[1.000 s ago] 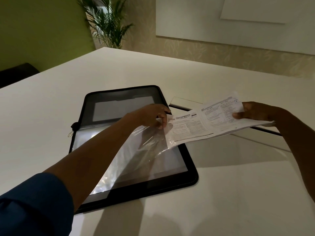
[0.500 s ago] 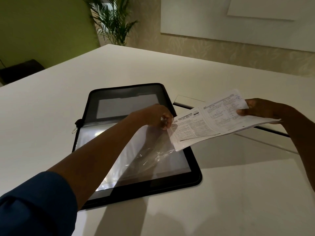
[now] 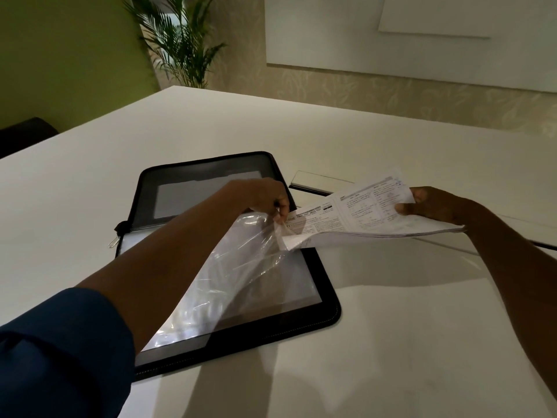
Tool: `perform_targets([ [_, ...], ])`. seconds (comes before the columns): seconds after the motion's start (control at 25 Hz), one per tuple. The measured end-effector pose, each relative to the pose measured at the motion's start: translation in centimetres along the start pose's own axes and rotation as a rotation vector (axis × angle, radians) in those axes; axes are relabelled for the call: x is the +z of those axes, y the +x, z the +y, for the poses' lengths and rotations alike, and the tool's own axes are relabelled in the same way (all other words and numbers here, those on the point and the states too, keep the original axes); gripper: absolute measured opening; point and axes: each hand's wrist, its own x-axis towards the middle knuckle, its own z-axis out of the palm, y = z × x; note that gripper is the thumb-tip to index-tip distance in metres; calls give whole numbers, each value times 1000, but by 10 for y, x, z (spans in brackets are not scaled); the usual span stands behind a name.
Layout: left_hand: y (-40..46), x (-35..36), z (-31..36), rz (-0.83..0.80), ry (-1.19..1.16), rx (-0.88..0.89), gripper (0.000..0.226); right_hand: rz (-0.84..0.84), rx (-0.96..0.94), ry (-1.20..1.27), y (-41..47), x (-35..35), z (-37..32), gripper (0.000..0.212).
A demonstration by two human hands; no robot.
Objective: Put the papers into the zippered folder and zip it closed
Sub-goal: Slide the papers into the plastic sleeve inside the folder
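Far left: dark chair (image 3: 24, 132) past the bench (image 3: 391, 342) edge, against a green wall; palm plant (image 3: 180, 40) behind the far corner. Blue sleeve (image 3: 60, 351) bottom left, forearm running up and right across the zippered folder (image 3: 328, 300).

Folder lies open flat on the white bench, black border, zip pull (image 3: 113, 242) hanging off its left edge at the spine. Upper half shows a grey panel; lower half carries clear plastic sleeves (image 3: 241, 276), glare on them.

Left hand (image 3: 268, 197) over the folder's right side, fingers curled, pinching the top plastic sleeve's right edge and lifting it off the stack so it tents up.

Papers (image 3: 361, 212), a printed stack, held nearly level above the bench, left end right at the raised sleeve opening, touching the left hand's fingers. Whether the end is inside the sleeve, can't tell. Most of the stack hangs past the folder's right edge.

Right hand (image 3: 434, 206) grips the stack's right end, thumb on top, fingers under.

Behind the papers: a slim rectangular plate (image 3: 316, 181) on the bench, partly hidden. Pale panels on the back wall.
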Motion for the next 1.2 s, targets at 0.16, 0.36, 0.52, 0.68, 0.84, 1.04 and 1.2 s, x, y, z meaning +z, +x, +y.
perform_targets([
  [0.16, 3, -1, 0, 13, 114, 27, 25, 41, 20, 94, -4, 5, 3, 34],
  [0.36, 7, -2, 2, 16, 223, 47, 22, 45, 44, 235, -12, 10, 3, 34],
  [0.52, 4, -6, 3, 20, 231, 47, 23, 29, 22, 179, -15, 17, 7, 39],
  [0.68, -5, -6, 4, 74, 216, 18, 21, 52, -7, 204, -15, 21, 7, 38],
  [0.84, -9, -4, 7, 158, 232, -1, 20, 49, -24, 243, -8, 19, 8, 38],
  [1.04, -7, -8, 10, 108, 286, 21, 17, 83, -14, 261, 3, 22, 2, 35],
  [1.2, -5, -3, 12, 122, 245, 29, 15, 94, 18, 289, 9, 24, 0, 36],
])
